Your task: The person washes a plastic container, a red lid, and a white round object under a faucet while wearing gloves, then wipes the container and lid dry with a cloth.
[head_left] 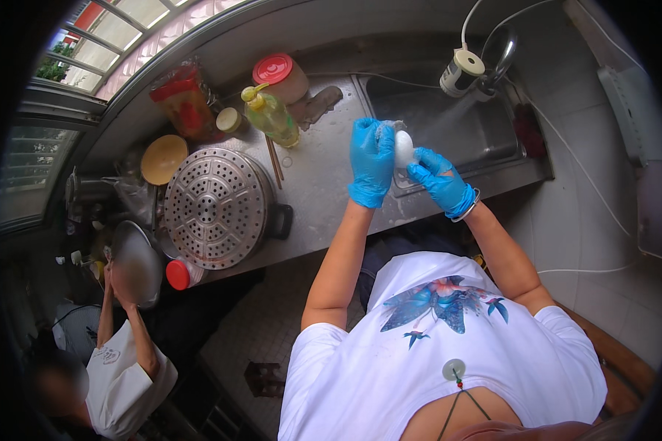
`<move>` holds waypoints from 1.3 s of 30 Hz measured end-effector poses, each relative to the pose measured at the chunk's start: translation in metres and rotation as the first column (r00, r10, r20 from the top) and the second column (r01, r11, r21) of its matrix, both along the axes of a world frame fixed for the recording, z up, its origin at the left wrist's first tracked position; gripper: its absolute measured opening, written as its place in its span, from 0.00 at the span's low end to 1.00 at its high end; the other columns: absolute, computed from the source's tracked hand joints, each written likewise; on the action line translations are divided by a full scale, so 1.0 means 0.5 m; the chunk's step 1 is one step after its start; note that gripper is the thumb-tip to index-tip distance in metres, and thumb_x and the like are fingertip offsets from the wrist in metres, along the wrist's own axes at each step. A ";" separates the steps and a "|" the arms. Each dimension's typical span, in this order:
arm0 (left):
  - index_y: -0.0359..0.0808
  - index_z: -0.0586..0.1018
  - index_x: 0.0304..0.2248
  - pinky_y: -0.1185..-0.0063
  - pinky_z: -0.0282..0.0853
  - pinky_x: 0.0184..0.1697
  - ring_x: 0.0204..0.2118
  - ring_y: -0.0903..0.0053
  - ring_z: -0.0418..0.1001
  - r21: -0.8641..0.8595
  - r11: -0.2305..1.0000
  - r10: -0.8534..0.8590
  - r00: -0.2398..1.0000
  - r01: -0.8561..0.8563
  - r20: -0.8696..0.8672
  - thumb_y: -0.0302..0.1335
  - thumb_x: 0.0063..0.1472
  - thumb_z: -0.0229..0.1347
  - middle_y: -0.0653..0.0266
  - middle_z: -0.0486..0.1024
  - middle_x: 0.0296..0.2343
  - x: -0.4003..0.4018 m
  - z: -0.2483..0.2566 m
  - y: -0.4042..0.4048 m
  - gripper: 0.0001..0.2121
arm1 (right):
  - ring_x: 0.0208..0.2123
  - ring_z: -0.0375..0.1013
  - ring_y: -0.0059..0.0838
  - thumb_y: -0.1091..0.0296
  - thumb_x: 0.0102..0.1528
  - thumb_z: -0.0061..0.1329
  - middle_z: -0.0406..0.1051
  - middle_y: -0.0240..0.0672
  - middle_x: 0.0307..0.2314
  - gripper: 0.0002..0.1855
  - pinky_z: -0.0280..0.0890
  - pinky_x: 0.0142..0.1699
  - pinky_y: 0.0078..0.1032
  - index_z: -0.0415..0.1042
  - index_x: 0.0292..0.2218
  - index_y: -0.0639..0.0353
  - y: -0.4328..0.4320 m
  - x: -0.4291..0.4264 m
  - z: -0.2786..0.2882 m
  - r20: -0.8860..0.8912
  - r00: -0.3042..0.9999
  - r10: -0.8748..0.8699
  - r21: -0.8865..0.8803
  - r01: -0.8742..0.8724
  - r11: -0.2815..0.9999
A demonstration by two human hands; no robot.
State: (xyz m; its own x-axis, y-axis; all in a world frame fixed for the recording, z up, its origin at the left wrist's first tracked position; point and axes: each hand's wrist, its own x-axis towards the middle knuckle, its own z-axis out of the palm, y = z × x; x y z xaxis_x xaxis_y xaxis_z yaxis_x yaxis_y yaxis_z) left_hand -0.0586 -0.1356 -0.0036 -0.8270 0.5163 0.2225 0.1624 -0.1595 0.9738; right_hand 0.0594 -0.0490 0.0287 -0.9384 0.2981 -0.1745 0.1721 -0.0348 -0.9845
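Note:
Both my hands wear blue rubber gloves and meet in front of me at the left edge of the stainless steel sink. Between them is a small white rounded object, too plain to name surely. My left hand is closed around a crumpled greyish scrubber or cloth that touches the white object's upper side. The fingertips of my right hand pinch the object's lower right side. Water runs from the faucet into the sink, to the right of my hands.
A perforated steamer tray on a pot, a yellow-green pump bottle, chopsticks, a red-lidded tub and a red-capped jar stand on the counter to the left. Another person works at a wok. White cables hang at right.

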 end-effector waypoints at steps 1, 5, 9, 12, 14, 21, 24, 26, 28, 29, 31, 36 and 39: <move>0.35 0.74 0.29 0.77 0.62 0.32 0.29 0.72 0.64 -0.034 0.999 0.027 0.973 -0.036 -0.228 0.26 0.53 0.48 0.60 0.66 0.27 0.008 0.013 0.002 0.06 | 0.24 0.58 0.12 0.71 0.52 0.40 0.61 0.24 0.23 0.08 0.57 0.30 0.13 0.63 0.36 0.59 0.003 0.000 0.000 0.000 1.000 -0.011 -0.002 0.011 1.000; 0.35 0.75 0.28 0.79 0.62 0.31 0.27 0.73 0.65 -0.098 0.987 0.052 0.821 -0.130 -0.568 0.26 0.54 0.45 0.60 0.66 0.26 0.045 0.048 0.015 0.07 | 0.24 0.59 0.13 0.70 0.51 0.41 0.62 0.26 0.23 0.10 0.58 0.30 0.14 0.63 0.37 0.61 0.017 0.008 -0.021 -0.039 0.998 -0.041 0.017 0.041 0.999; 0.35 0.72 0.28 0.80 0.62 0.30 0.26 0.77 0.65 -0.060 0.989 0.126 0.980 -0.136 -0.151 0.31 0.58 0.40 0.62 0.66 0.25 0.003 -0.015 0.003 0.11 | 0.26 0.64 0.20 0.68 0.51 0.43 0.65 0.35 0.25 0.12 0.61 0.33 0.18 0.63 0.38 0.63 -0.007 0.000 -0.025 -0.044 0.999 -0.027 0.279 0.038 0.960; 0.35 0.67 0.31 0.82 0.61 0.29 0.25 0.82 0.63 0.062 0.985 0.161 0.986 -0.164 0.040 0.34 0.60 0.37 0.66 0.64 0.23 0.033 -0.022 0.010 0.12 | 0.28 0.66 0.24 0.67 0.51 0.43 0.67 0.38 0.28 0.14 0.62 0.35 0.20 0.63 0.39 0.63 -0.003 -0.007 -0.012 0.010 0.999 -0.048 0.263 0.044 0.964; 0.35 0.66 0.32 0.82 0.61 0.29 0.25 0.83 0.63 0.055 0.984 0.160 0.972 -0.171 0.171 0.35 0.60 0.36 0.66 0.65 0.24 0.054 -0.024 0.007 0.12 | 0.29 0.66 0.24 0.67 0.51 0.43 0.67 0.38 0.29 0.15 0.62 0.35 0.20 0.62 0.40 0.63 -0.007 -0.018 -0.016 -0.027 0.996 -0.082 0.415 0.086 0.906; 0.33 0.68 0.32 0.76 0.62 0.27 0.25 0.70 0.66 -0.294 0.913 0.222 0.948 -0.284 -0.227 0.31 0.58 0.42 0.57 0.67 0.24 0.054 -0.048 -0.012 0.10 | 0.28 0.62 0.16 0.67 0.52 0.42 0.66 0.28 0.26 0.14 0.59 0.34 0.16 0.64 0.41 0.56 0.062 -0.025 0.010 -0.024 0.996 -0.084 -0.257 0.075 0.964; 0.33 0.71 0.29 0.73 0.63 0.29 0.28 0.65 0.68 -0.456 0.795 0.169 0.868 -0.400 -0.467 0.30 0.55 0.44 0.56 0.69 0.27 0.022 -0.106 -0.037 0.09 | 0.28 0.63 0.18 0.67 0.52 0.41 0.66 0.28 0.27 0.14 0.58 0.34 0.15 0.64 0.42 0.55 0.086 -0.008 0.021 -0.127 0.987 -0.099 -0.265 0.062 0.962; 0.34 0.72 0.29 0.72 0.63 0.31 0.29 0.64 0.68 -0.602 0.690 0.030 0.847 -0.401 -0.530 0.30 0.52 0.48 0.55 0.70 0.29 0.007 -0.169 -0.058 0.08 | 0.29 0.63 0.18 0.67 0.52 0.41 0.67 0.29 0.28 0.15 0.57 0.36 0.14 0.63 0.42 0.55 0.106 0.012 0.029 -0.098 0.988 -0.118 -0.342 0.078 0.936; 0.34 0.72 0.30 0.70 0.63 0.34 0.32 0.62 0.68 -0.711 0.574 -0.113 0.821 -0.405 -0.559 0.30 0.48 0.50 0.52 0.69 0.31 -0.009 -0.230 -0.094 0.10 | 0.30 0.64 0.18 0.67 0.52 0.42 0.67 0.30 0.29 0.16 0.57 0.37 0.14 0.63 0.43 0.56 0.123 0.020 0.029 -0.097 0.990 -0.103 -0.399 0.056 0.915; 0.35 0.73 0.31 0.69 0.63 0.36 0.33 0.61 0.68 -0.761 0.505 -0.187 0.808 -0.409 -0.558 0.30 0.46 0.51 0.51 0.69 0.33 -0.011 -0.249 -0.107 0.11 | 0.31 0.64 0.18 0.67 0.51 0.42 0.67 0.30 0.30 0.16 0.57 0.37 0.14 0.62 0.43 0.56 0.131 0.027 0.026 -0.100 0.991 -0.092 -0.414 0.043 0.909; 0.35 0.72 0.34 0.68 0.62 0.40 0.37 0.58 0.67 -0.849 0.408 -0.228 0.864 -0.335 -0.450 0.30 0.44 0.51 0.47 0.65 0.39 -0.001 -0.233 -0.076 0.15 | 0.31 0.64 0.18 0.67 0.51 0.42 0.67 0.30 0.30 0.16 0.57 0.36 0.13 0.62 0.43 0.57 0.169 0.046 0.017 -0.091 0.992 -0.085 -0.395 0.043 0.918; 0.34 0.71 0.37 0.70 0.58 0.46 0.45 0.59 0.60 -0.762 0.593 -0.041 0.936 -0.259 -0.350 0.28 0.47 0.51 0.48 0.65 0.39 0.044 -0.208 -0.006 0.15 | 0.24 0.60 0.15 0.67 0.51 0.42 0.64 0.27 0.24 0.12 0.56 0.30 0.13 0.64 0.38 0.58 0.282 0.067 -0.088 -0.052 0.997 -0.060 -0.319 0.040 0.947; 0.34 0.69 0.40 0.70 0.55 0.48 0.47 0.59 0.57 -0.720 0.658 -0.050 0.942 -0.220 -0.333 0.27 0.50 0.50 0.48 0.62 0.42 0.101 -0.205 0.031 0.16 | 0.19 0.57 0.14 0.67 0.50 0.44 0.59 0.24 0.18 0.09 0.54 0.25 0.14 0.64 0.34 0.58 0.351 0.081 -0.158 0.184 0.975 -0.126 -0.343 0.183 0.921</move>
State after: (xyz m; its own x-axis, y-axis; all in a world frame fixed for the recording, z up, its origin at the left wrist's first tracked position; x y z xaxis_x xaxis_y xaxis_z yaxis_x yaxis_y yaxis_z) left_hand -0.0080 -0.1200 -0.1062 -0.8357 0.5479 0.0387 0.4359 0.6188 0.6535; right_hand 0.1001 0.1265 -0.0501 -0.8382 0.3285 -0.4353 0.2855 -0.4158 -0.8635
